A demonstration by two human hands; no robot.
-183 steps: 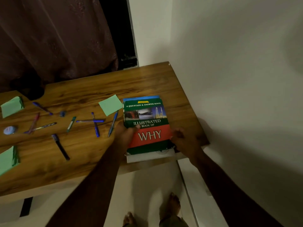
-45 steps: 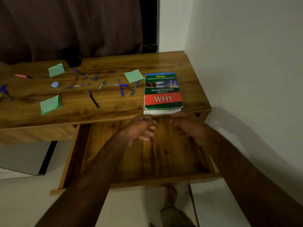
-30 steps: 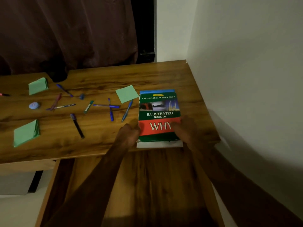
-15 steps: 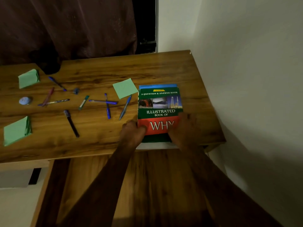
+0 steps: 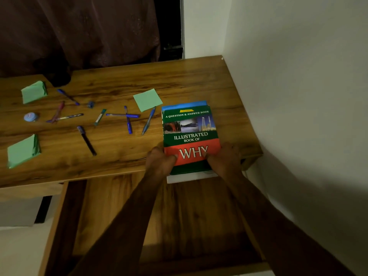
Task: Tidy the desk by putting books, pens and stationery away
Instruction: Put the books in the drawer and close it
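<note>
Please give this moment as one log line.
books: on desk | left hand: grips books | right hand: grips books | drawer: open

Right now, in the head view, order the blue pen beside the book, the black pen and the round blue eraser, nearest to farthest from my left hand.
From the left hand:
1. blue pen, just beyond the hand, beside the book.
2. black pen, further left on the desk.
3. round blue eraser, towards the far left.
</note>
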